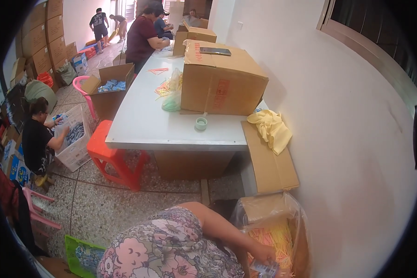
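Note:
My left arm, coming out of a flowered sleeve (pixel 171 231), reaches across the bottom of the head view to the right. At its end my left hand (pixel 264 253) has its fingers closed on a small clear plastic packet (pixel 263 268) with printing on it. Hand and packet are over an open carton (pixel 303 252) lined with clear plastic film (pixel 292 204). Many thin pink and yellow sticks (pixel 266 235) lie inside it; their exact kind is unclear. The lower picture edge cuts off part of the packet. My right hand is not in view.
A white table (pixel 143 125) holds a large carton (pixel 224 83) with a phone (pixel 215 51), a tape roll (pixel 201 123) and bagged sticks (pixel 171 102). Yellow cloth (pixel 271 129) lies on cardboard. A red stool (pixel 109 148) and green tray (pixel 72 252) stand left. Several people work beyond.

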Action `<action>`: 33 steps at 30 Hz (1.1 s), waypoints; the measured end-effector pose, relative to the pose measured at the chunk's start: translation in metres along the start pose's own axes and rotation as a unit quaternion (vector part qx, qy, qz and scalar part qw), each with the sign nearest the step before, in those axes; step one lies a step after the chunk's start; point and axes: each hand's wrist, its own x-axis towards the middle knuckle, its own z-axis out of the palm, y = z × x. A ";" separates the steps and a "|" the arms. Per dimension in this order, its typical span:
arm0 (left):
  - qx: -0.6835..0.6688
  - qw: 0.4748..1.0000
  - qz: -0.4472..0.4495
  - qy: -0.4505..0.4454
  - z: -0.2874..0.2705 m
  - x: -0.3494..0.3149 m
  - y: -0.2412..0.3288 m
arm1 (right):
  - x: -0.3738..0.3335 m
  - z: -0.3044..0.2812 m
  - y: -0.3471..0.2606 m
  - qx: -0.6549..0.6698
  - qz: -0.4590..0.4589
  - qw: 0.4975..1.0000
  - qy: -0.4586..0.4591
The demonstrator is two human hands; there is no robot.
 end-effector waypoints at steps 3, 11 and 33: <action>-0.083 0.991 -0.100 -0.009 -0.011 -0.003 0.024 | -0.024 -0.013 0.032 -0.082 0.076 0.953 -0.280; -0.190 0.967 -0.162 -0.048 -0.009 -0.003 0.024 | -0.017 -0.005 -0.030 -0.015 0.111 0.958 -0.262; -0.235 0.967 -0.092 0.024 -0.013 0.005 0.014 | -0.021 -0.010 0.024 -0.029 0.178 0.940 -0.290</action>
